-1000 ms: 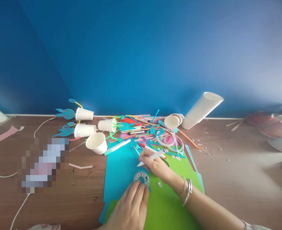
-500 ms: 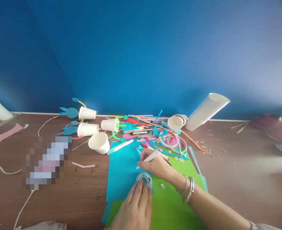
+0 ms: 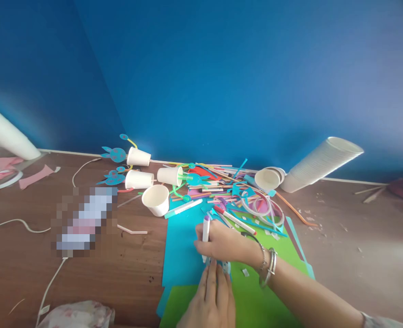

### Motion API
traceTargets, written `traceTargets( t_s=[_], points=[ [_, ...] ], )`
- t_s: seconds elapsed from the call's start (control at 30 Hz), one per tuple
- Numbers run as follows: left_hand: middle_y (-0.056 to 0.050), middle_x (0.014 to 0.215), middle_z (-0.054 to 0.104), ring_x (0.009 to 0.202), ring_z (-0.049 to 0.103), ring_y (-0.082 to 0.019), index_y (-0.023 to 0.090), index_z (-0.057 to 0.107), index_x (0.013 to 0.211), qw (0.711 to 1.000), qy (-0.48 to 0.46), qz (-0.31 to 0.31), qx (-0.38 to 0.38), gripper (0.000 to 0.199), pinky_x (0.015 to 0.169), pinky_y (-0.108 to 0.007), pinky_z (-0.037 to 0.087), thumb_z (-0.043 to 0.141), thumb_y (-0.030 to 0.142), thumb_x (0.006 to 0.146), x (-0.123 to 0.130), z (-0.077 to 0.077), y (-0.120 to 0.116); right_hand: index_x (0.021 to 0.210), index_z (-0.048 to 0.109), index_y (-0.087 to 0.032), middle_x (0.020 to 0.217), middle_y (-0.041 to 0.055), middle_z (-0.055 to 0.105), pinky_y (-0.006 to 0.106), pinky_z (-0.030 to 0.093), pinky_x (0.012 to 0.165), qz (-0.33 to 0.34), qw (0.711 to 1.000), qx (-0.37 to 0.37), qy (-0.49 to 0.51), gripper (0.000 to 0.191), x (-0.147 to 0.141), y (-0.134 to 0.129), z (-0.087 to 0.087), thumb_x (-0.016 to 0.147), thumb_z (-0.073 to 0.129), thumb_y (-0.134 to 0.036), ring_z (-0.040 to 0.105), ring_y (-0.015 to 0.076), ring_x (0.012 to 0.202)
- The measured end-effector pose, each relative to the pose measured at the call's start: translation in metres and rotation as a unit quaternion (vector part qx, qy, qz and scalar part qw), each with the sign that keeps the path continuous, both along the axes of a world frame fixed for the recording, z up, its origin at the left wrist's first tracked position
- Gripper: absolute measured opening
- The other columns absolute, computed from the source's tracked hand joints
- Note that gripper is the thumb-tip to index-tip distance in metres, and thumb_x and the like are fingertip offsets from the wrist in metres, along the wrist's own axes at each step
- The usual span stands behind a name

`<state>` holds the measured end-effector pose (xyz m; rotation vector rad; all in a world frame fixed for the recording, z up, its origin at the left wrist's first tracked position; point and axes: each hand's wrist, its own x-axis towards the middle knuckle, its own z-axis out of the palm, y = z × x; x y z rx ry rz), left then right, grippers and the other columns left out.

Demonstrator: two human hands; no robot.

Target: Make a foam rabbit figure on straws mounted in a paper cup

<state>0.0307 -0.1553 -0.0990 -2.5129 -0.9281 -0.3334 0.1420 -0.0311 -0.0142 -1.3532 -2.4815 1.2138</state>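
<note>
My right hand (image 3: 217,239) is closed round a white marker (image 3: 205,232) with a purple end, held nearly upright. Its lower tip meets the edge of a small clear tape roll (image 3: 226,267), mostly covered by my hands. My left hand (image 3: 213,291) lies flat with outstretched fingers, pressing the roll down. Beneath them is a blue paper sheet (image 3: 181,255), next to a green paper sheet (image 3: 256,296). A red-capped marker (image 3: 235,220) and a teal-and-white marker (image 3: 183,208) lie just beyond my right hand.
At the back are paper cups with blue rabbit-shaped cutouts (image 3: 114,155), a pile of straws, sticks and scraps (image 3: 218,182), and a tall leaning cup stack (image 3: 321,164). An upright cup (image 3: 155,200) stands left of the paper. A pixelated object (image 3: 88,218) and a cable lie further left.
My right hand has brought the marker down to the tape roll and turned it from slanted to nearly upright. My left hand stays on the roll. The whole view has shifted slightly.
</note>
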Motion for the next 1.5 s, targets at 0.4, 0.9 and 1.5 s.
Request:
traceTargets(
  t_s=[0.4, 0.9, 1.5],
  points=[
    [-0.014, 0.115, 0.064, 0.109, 0.059, -0.024, 0.010, 0.062, 0.117, 0.999, -0.025, 0.030, 0.028, 0.041, 0.097, -0.037, 0.040, 0.042, 0.032, 0.088, 0.003, -0.001, 0.000, 0.051, 0.031, -0.019, 0.046, -0.0066, 0.031, 0.027, 0.019, 0.047, 0.062, 0.997, 0.031, -0.040, 0.032, -0.006, 0.003, -0.005, 0.072, 0.054, -0.021, 0.026, 0.0085, 0.047],
    [-0.020, 0.120, 0.062, 0.107, 0.059, -0.027, 0.002, 0.057, 0.123, 1.000, 0.006, -0.004, -0.001, 0.046, 0.095, -0.042, 0.042, 0.040, 0.028, 0.089, 0.000, 0.002, 0.000, 0.055, 0.036, -0.019, 0.049, -0.0065, 0.033, 0.027, 0.017, 0.048, 0.042, 0.997, 0.048, -0.039, 0.028, 0.003, 0.009, -0.008, 0.075, 0.055, -0.025, 0.027, 0.0081, 0.048],
    [-0.018, 0.115, 0.066, 0.105, 0.061, -0.028, 0.002, 0.058, 0.121, 1.000, 0.014, -0.015, -0.008, 0.044, 0.093, -0.042, 0.043, 0.043, 0.027, 0.088, -0.001, 0.008, 0.001, 0.058, 0.042, -0.019, 0.051, -0.0061, 0.040, 0.026, 0.018, 0.046, 0.016, 0.998, 0.026, -0.046, 0.022, 0.008, 0.014, 0.002, 0.076, 0.053, -0.024, 0.032, 0.0082, 0.048]
  ],
)
